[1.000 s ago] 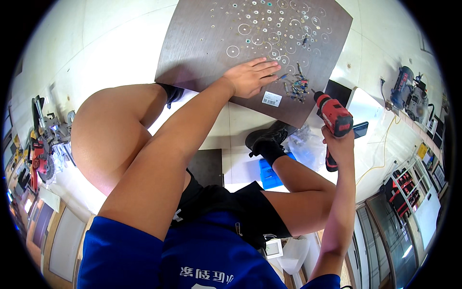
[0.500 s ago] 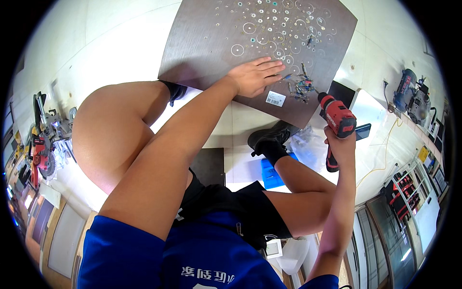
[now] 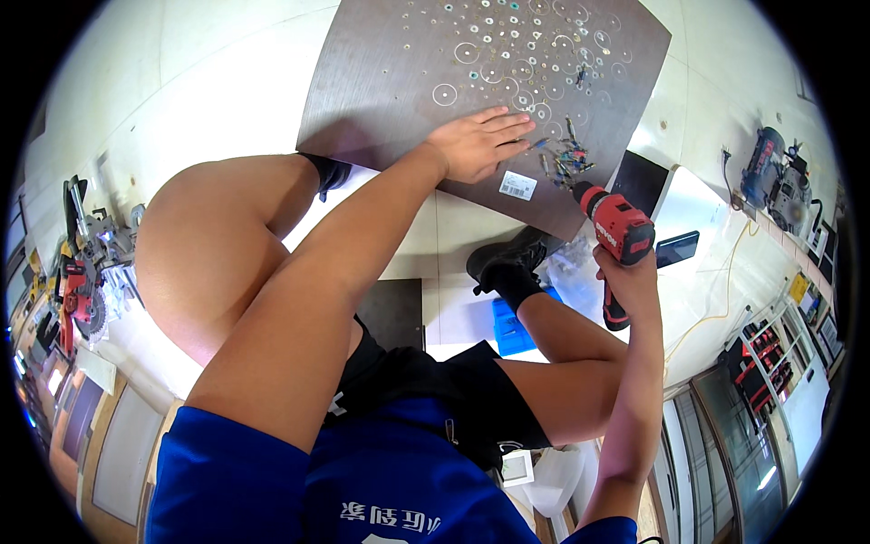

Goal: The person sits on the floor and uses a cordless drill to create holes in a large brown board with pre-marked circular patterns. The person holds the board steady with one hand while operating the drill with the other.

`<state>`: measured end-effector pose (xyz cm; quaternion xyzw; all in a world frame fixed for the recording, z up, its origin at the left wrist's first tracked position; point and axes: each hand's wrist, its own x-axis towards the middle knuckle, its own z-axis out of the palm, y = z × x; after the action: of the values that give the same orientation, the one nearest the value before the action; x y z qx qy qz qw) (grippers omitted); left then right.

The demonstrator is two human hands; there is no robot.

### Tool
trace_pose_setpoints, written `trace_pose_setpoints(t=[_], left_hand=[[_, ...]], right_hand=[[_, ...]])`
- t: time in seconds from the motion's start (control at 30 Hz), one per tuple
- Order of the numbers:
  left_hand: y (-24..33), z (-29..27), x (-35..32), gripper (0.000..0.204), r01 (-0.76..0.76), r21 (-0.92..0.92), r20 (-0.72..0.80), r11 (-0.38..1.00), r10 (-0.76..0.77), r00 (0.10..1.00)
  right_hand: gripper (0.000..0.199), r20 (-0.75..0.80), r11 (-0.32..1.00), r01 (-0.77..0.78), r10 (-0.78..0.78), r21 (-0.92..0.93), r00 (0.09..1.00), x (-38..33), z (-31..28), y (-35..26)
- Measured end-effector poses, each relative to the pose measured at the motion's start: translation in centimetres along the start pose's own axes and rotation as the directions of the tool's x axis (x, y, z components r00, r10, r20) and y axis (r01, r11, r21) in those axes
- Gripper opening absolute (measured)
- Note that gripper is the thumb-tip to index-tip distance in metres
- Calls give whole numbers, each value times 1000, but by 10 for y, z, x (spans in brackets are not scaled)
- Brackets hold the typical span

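Left hand [image 3: 476, 143] flat on grey board [image 3: 390, 82]; right hand [image 3: 627, 283] grips red drill [image 3: 614, 228] beside bit pile [image 3: 564, 161].

I'm in a blue short-sleeved shirt with white printed characters across the chest, plus black shorts. Black ankle socks and black shoes on both feet. Arms bare from the sleeve down, my left hand [image 3: 473, 145] and right hand [image 3: 629, 283] ungloved; legs bare.

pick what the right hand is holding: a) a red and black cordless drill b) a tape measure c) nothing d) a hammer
a: the right hand is wrapped around the grip of a red and black cordless drill, its nose aimed toward the grey board, where the left hand rests flat.
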<state>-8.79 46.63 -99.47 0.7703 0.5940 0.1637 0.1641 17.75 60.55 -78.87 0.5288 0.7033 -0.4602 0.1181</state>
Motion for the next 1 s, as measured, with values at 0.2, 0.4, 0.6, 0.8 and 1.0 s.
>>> trace_pose_setpoints(t=[0.2, 0.4, 0.6, 0.8, 1.0], left_hand=[[1, 0, 0, 62, 4, -1, -13, 1000, -4, 1000], [1, 0, -1, 63, 1, -5, -15, 1000, -1, 1000], [1, -2, 0, 63, 1, 7, -7, 1000, -1, 1000], [1, -1, 0, 61, 0, 9, -14, 1000, 0, 1000], [1, -1, 0, 61, 7, 7, -14, 1000, -7, 1000]], right_hand=[[30, 3, 1000, -4, 4, -27, 1000, 0, -2, 2], [30, 7, 1000, 18, -18, 8, 1000, -1, 0, 5], [30, 15, 1000, 14, -14, 22, 1000, -1, -2, 3], [31, 10, 999, 1, -2, 43, 1000, -2, -1, 7], [30, 12, 997, 30, -31, 72, 999, -4, 0, 7]])
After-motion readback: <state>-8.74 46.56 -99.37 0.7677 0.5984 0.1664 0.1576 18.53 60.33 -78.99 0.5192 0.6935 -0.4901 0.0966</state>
